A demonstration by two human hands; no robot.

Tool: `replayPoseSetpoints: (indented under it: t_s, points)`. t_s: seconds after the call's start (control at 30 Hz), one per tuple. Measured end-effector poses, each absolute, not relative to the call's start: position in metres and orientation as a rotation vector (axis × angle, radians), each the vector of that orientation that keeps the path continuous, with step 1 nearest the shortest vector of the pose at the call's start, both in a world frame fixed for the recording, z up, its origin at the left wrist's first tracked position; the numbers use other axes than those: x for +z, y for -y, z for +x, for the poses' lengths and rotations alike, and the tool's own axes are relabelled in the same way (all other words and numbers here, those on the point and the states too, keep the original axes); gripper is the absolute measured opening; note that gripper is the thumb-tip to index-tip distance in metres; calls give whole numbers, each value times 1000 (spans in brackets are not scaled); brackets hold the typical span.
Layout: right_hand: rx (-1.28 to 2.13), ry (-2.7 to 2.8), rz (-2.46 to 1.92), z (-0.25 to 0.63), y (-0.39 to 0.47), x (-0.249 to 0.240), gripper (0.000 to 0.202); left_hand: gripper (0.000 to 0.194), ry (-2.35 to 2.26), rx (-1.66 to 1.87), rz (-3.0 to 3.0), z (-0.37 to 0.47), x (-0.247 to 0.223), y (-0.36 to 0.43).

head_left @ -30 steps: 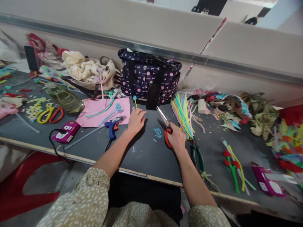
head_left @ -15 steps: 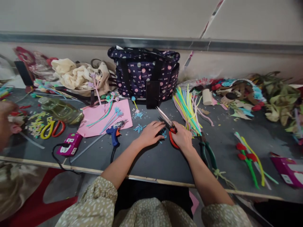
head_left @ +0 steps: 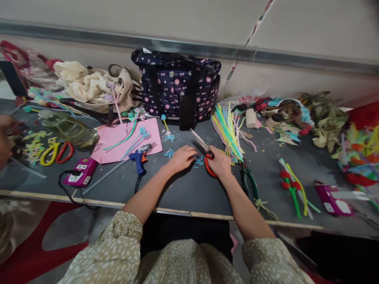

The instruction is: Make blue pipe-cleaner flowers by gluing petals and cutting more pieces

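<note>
My right hand [head_left: 220, 162] grips a pair of scissors [head_left: 200, 141] with red-orange handles, blades pointing up and left, slightly parted. Close to its left, my left hand [head_left: 182, 158] rests low over the table with fingers bent together. Its fingertips hide whatever they pinch. Short blue fuzzy pieces [head_left: 199, 161] lie between the hands, right by the left fingertips. Another bunch of blue pieces [head_left: 169, 153] sits just left of that hand. A blue glue gun [head_left: 138, 161] lies farther left. To the right is a bundle of yellow, green and pink pipe cleaners [head_left: 227, 132], beside green-handled pliers [head_left: 249, 179].
Behind stand a dark polka-dot bag [head_left: 174, 85] and an upright phone [head_left: 187, 112]. A pink sheet [head_left: 124, 142] with fuzzy flowers, a purple power strip [head_left: 81, 172] and a bottle [head_left: 69, 128] are left. Red fuzzy flowers [head_left: 288, 181] lie right. Another person's hand [head_left: 4, 138] shows far left.
The view has turned slightly right, so things appear shifted left. The blue pieces between my hands show more plainly. My right hand keeps the scissors beside my left hand.
</note>
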State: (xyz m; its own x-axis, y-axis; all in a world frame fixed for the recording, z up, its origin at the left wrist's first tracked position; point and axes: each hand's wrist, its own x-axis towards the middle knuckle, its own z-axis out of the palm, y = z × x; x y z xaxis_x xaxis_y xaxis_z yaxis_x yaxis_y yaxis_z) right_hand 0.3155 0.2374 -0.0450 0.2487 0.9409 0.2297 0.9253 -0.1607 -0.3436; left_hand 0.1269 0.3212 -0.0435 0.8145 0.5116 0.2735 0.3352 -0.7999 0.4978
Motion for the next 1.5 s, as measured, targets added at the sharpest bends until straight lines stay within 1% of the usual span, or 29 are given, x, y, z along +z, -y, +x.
replayPoseSetpoints:
  t_s: [0.13, 0.23, 0.37, 0.5, 0.67, 0.87, 1.0, 1.27, 1.47, 1.5]
  points:
    - [55, 1703, -2124, 316, -237, -43, 34, 15, -785, 728, 2436, 125, -43, -326]
    - [78, 1701, -2107, 317, -237, -43, 34, 12, -888, 751, 2394, 124, -43, -329]
    - [115, 1700, -2108, 317, -237, -41, 36, 9, -950, 668, 2387, 122, -41, -330]
    - [131, 1715, -2098, 316, -237, -40, 38, 7, -917, 612, 2408, 123, -40, -328]
    - [134, 1695, -2096, 316, -238, -43, 39, 6, -905, 531, 2451, 125, -41, -324]
    - [105, 1709, -2124, 316, -237, -44, 38, 10, -1027, 406, 2457, 126, -45, -321]
    - [98, 1702, -2144, 315, -237, -43, 37, 8, -1034, 375, 2469, 126, -43, -319]
    - [84, 1693, -2119, 314, -237, -43, 38, 8, -944, 514, 2333, 124, -41, -322]
    - [91, 1715, -2111, 315, -237, -44, 40, 3, -926, 694, 1956, 124, -43, -326]
    - [95, 1721, -2107, 315, -237, -44, 40, 7, -919, 707, 1901, 124, -44, -327]
